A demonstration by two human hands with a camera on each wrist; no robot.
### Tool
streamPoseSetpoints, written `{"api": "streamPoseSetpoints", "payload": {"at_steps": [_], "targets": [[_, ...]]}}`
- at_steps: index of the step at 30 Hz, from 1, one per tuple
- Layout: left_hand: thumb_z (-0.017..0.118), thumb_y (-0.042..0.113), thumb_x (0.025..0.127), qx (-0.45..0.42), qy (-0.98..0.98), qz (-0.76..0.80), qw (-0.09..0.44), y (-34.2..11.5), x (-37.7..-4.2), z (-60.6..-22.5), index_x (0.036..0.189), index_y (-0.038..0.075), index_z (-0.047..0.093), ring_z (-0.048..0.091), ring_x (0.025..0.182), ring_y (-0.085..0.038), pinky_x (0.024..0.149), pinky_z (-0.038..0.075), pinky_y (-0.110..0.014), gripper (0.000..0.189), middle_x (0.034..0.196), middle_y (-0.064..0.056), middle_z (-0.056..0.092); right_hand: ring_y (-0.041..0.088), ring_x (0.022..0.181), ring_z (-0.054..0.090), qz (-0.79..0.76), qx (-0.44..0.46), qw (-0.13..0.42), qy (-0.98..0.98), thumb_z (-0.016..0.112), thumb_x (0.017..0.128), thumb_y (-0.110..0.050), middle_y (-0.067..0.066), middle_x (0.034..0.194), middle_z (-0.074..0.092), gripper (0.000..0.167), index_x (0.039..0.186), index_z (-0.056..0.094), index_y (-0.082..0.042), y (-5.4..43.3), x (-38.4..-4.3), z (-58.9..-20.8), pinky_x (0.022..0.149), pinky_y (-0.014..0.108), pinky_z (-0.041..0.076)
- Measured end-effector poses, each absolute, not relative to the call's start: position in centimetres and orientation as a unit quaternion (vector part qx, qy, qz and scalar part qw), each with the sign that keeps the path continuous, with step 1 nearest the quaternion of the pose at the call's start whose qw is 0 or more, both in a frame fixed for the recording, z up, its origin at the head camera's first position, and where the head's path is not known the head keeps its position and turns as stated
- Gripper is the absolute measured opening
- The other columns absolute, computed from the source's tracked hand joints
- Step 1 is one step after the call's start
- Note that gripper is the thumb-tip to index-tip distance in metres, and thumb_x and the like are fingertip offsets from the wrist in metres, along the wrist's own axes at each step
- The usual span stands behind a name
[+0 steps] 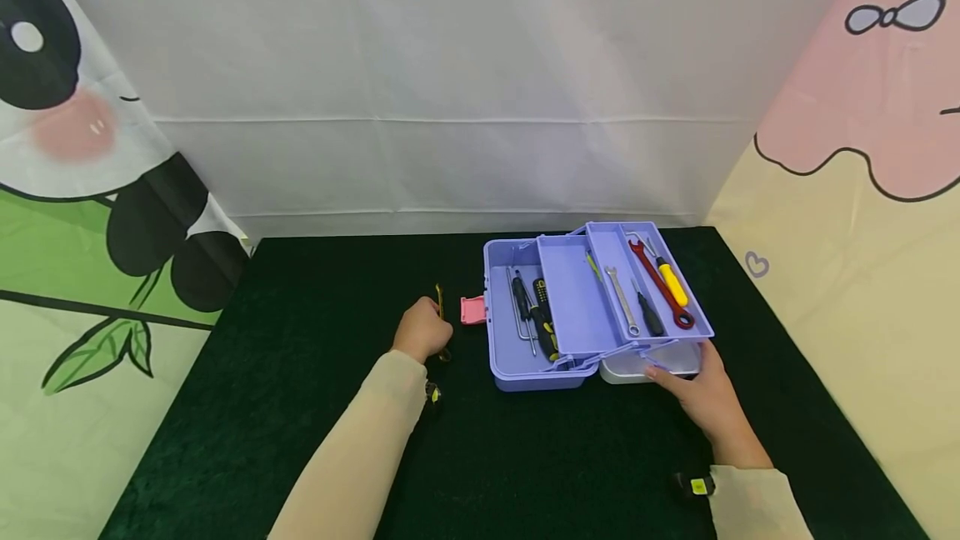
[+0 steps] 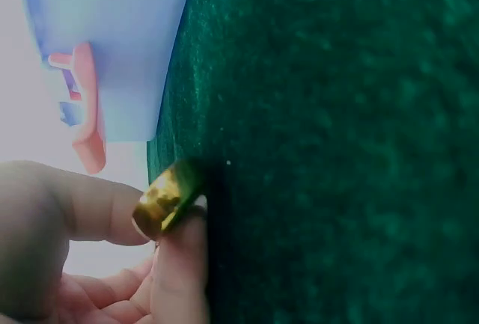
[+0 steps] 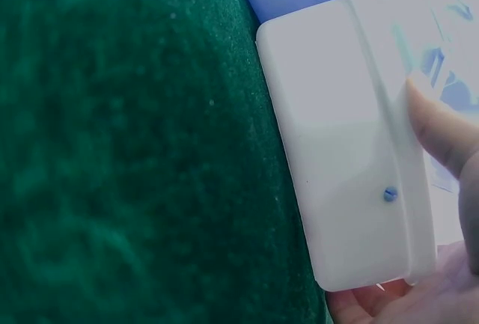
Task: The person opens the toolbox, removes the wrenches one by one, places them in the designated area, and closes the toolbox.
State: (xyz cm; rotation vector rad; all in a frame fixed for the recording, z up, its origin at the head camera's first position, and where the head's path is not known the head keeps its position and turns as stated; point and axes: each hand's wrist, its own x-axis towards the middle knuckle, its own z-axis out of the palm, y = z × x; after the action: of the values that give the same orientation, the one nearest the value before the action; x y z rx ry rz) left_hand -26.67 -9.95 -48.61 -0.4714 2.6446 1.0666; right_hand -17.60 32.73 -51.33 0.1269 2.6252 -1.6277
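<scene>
The left hand (image 1: 422, 330) is pinching a slim gold-coloured tool (image 2: 161, 203) between thumb and forefinger, just left of the lilac toolbox's (image 1: 545, 383) pink latch (image 1: 473, 310). The tool's long axis is running roughly front to back, one end pointing toward the table's far edge. The left forearm is slanting forward and rightward. The right hand (image 1: 705, 394), angling forward and leftward, is gripping the whitish lid (image 1: 626, 369), its thumb lying on the rim.

One toolbox (image 1: 542, 382), one latch (image 1: 473, 310), one gold tool (image 2: 168, 200)
</scene>
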Motion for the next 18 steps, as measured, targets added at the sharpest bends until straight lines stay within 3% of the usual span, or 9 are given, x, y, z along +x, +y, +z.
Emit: {"api": "streamPoseSetpoints", "payload": {"at_steps": [12, 18], "targets": [[0.069, 0.019, 0.094, -0.158, 0.931, 0.307, 0.119, -9.88, -26.74, -48.32, 0.121, 0.004, 0.057, 0.065, 0.076, -0.026, 0.063, 0.057, -0.036, 0.033, 0.101, -0.015, 0.064, 0.05, 0.139, 0.024, -0.524, 0.048, 0.028, 0.85, 0.077, 0.09, -0.044, 0.022, 0.167, 0.01, 0.113, 0.165, -0.006, -0.027, 32.83, -17.61, -51.51, 0.114, 0.074, 0.021], [0.073, 0.02, 0.093, -0.161, 0.935, 0.291, 0.12, -10.09, -26.61, -48.34, 0.123, 0.006, 0.058, 0.064, 0.084, -0.027, 0.072, 0.058, -0.041, 0.036, 0.104, -0.014, 0.064, 0.05, 0.14, 0.022, -0.528, 0.049, 0.028, 0.847, 0.077, 0.09, -0.043, 0.021, 0.168, 0.008, 0.113, 0.165, -0.006, -0.027, 32.98, -17.79, -51.74, 0.115, 0.075, 0.02]]}}
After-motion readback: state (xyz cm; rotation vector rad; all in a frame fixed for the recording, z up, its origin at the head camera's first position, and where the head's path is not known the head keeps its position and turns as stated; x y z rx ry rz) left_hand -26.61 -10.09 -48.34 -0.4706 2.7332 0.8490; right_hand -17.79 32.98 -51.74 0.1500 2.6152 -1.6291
